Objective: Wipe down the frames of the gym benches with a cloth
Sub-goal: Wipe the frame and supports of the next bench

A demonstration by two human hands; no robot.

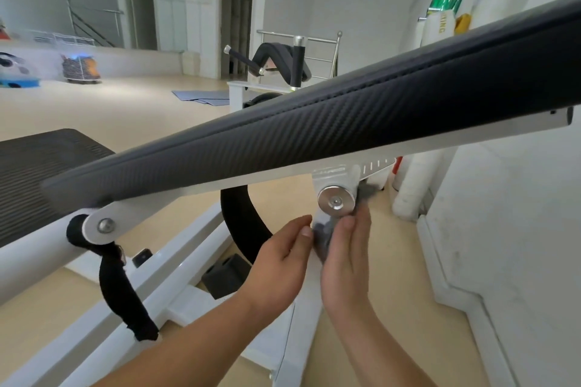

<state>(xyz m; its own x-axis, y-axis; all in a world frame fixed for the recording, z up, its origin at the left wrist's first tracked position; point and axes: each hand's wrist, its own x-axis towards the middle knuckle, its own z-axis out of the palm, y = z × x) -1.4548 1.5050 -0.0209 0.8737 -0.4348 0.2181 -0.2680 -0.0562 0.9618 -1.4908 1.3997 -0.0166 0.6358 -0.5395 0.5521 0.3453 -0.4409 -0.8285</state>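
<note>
- Was part way through the wiping step, busy at one spot on the frame.
- Had the soft grey cloth (323,239) wrapped round the white metal post (309,317), just under the round silver knob (336,200) and below the long black padded surface (314,122) of the gym bench.
- Gripped the cloth with the right hand (345,258), thumb in front and fingers curled round the back of the post.
- Touched the cloth's left edge with the thumb of the left hand (279,253); could not tell if gripping or only steadying, with the other fingers hidden behind the post.
- Seemed to be rubbing up near the knob, with the lower part of the post probably not wiped yet.
- Next, most likely needed to slide the cloth down the post with a firm squeeze, wrapped all the way round.
- After that, probably needed to move on to the long white bar (176,264) low down by the floor.
</note>
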